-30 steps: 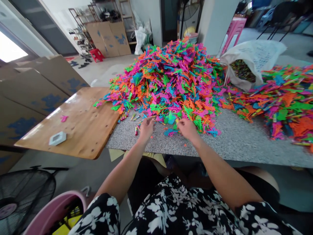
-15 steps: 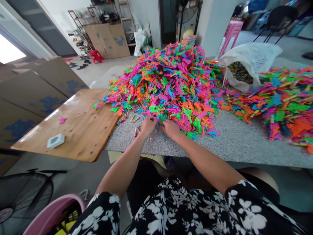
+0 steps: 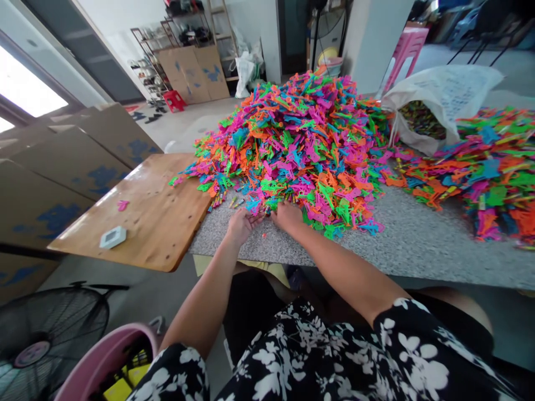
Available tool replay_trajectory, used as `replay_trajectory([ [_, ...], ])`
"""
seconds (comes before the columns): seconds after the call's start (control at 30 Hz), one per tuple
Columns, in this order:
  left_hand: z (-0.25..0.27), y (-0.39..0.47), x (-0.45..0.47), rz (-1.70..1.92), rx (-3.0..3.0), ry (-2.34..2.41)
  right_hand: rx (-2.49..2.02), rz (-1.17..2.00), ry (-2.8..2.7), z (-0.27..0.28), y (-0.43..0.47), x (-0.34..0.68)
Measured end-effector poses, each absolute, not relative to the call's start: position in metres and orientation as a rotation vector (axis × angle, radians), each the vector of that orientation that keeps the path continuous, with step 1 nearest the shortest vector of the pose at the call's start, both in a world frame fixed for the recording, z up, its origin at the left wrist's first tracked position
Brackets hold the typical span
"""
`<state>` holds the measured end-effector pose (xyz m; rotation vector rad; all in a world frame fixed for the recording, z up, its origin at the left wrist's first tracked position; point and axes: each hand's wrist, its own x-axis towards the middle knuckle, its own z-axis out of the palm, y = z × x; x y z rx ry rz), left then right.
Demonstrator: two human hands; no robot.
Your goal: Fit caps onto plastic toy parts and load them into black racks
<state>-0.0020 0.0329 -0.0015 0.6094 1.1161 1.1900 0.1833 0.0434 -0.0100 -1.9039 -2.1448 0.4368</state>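
Holding left hand loosely open and right hand curled, too hidden to tell any grip, both at the near edge of heaped plastic pieces on the grey tabletop, probably for easy reach. Having a white sack lying open-mouthed just right of that heap, perhaps for access to its contents.
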Motion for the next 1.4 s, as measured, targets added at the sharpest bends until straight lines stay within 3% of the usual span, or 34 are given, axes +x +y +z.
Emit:
replay_trajectory([
  [0.5, -0.003, 0.020, -0.007, 1.269, 0.535, 1.108, -1.982, 0.571, -2.169, -0.002, 0.054, 0.179],
  [0.7, -0.002, 0.013, 0.000, 1.262, 0.557, 1.020, -1.951, 0.525, -1.919, 0.006, 0.027, 0.207],
  [0.97, 0.004, 0.012, 0.039, 1.318, 0.637, 0.971, -1.192, 1.332, -1.346, -0.013, -0.009, 0.200],
  [1.27, 0.013, 0.007, 0.057, 1.360, 0.677, 0.957, -1.045, 1.401, -1.204, -0.018, -0.017, 0.195],
  [1.4, 0.010, 0.004, 0.062, 1.413, 0.702, 0.976, -1.099, 1.283, -1.288, -0.019, -0.021, 0.194],
])
